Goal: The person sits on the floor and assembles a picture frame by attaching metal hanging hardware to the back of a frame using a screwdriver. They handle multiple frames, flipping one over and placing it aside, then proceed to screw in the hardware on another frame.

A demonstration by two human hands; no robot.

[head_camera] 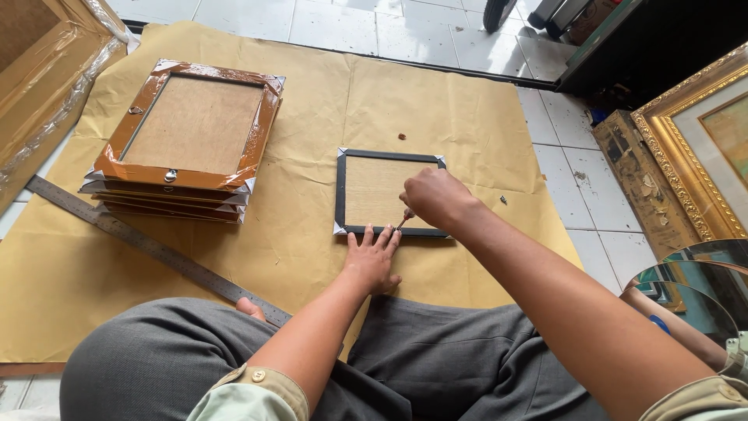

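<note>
A small black picture frame (pixel 366 159) lies face down on brown paper (pixel 312 86), its brown backing board showing. My left hand (pixel 372 260) lies flat on the paper with its fingertips pressing the frame's near edge. My right hand (pixel 433 196) hovers over the frame's near right part, closed around a small red-handled tool (pixel 404 221) whose tip meets the near edge next to my left fingers.
A stack of several taped brown frames (pixel 187 132) sits at the left. A long steel ruler (pixel 148 245) runs diagonally past my knee. Gilt frames (pixel 686 132) lean at the right, a wrapped frame (pixel 47 70) at far left. A round mirror (pixel 701 288) lies near right.
</note>
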